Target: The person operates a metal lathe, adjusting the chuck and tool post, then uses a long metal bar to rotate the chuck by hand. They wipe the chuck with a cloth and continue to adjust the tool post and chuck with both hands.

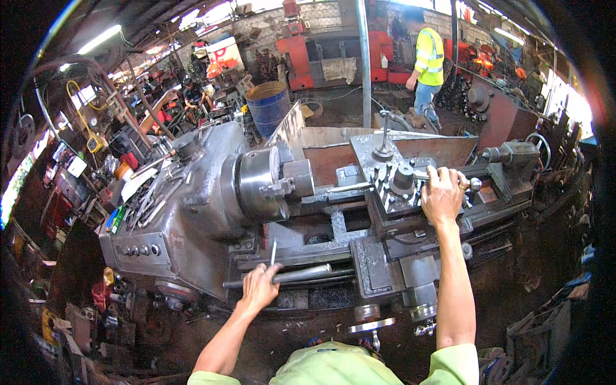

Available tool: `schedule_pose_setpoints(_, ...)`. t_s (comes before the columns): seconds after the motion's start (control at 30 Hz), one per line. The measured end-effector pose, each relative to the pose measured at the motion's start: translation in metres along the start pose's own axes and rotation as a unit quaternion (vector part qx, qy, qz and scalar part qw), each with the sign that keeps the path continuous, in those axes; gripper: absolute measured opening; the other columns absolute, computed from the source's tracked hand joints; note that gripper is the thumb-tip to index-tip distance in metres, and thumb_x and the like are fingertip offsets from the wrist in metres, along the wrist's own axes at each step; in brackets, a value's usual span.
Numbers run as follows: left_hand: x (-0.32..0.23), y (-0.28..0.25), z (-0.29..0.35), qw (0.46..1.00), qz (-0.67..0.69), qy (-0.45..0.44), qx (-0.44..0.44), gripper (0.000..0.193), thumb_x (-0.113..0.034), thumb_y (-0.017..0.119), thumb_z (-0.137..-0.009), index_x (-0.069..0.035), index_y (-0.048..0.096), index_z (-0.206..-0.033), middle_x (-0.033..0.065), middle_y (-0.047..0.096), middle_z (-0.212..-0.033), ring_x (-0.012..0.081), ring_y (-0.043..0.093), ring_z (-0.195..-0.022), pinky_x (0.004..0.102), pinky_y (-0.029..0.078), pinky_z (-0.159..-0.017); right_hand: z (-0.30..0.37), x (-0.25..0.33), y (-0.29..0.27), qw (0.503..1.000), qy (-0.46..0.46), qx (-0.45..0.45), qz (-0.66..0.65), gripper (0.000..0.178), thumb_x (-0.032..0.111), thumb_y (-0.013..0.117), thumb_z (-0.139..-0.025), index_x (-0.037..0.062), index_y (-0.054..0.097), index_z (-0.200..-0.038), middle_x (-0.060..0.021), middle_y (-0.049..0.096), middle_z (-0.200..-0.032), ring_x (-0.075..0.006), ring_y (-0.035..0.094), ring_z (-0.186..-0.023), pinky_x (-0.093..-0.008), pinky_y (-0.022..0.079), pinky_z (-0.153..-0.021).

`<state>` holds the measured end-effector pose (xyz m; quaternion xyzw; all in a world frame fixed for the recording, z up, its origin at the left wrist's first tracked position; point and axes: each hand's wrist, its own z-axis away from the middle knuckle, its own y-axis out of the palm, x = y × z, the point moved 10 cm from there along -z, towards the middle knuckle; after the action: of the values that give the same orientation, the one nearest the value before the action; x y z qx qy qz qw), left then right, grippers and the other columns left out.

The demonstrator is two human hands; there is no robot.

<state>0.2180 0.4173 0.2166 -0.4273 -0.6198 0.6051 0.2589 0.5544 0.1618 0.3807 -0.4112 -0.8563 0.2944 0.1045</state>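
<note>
lower centre: left hand (260, 287) fingers curled around steel rod (301, 274), long axis running right along the lathe bed (333, 224). right of centre: right hand (441, 196) closed over tool post handle (471, 185).

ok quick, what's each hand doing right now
Left hand: closed on a lever at the lathe's front.
Right hand: closed on a handle at the tool post.

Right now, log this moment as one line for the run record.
left hand: gripping lathe front rod | right hand: on tool post handle | chuck: no visible workpiece | bystander: background
</note>
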Motion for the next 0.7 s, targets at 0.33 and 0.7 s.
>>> schedule_pose_setpoints(0.33,-0.001,-0.199,-0.041,0.955,0.076,0.037,-0.286,0.021,-0.019,0.072,-0.082,-0.001,0.067,-0.092,0.0221,0.067,-0.077,0.0359,0.068,-0.070,0.0398,0.052,-0.062,-0.001,0.000,0.006,1.000,0.023,0.013,0.001,0.037,0.018,0.068,-0.072,0.0113,0.067,-0.109,-0.0053,0.059,-0.098,-0.0255,0.052,-0.103,-0.0440,0.031,-0.096)
schedule_pose_setpoints(0.7,0.013,-0.245,-0.188,0.997,-0.024,-0.028,-0.061,0.033,-0.031,0.070,-0.082,-0.002,0.070,-0.096,0.0227,0.068,-0.080,0.0353,0.069,-0.078,0.0448,0.052,-0.072,-0.001,0.000,0.004,1.000,0.013,0.003,0.009,0.034,0.020,0.070,-0.073,0.0134,0.066,-0.106,-0.0049,0.060,-0.096,-0.0238,0.053,-0.101,-0.0424,0.032,-0.098)
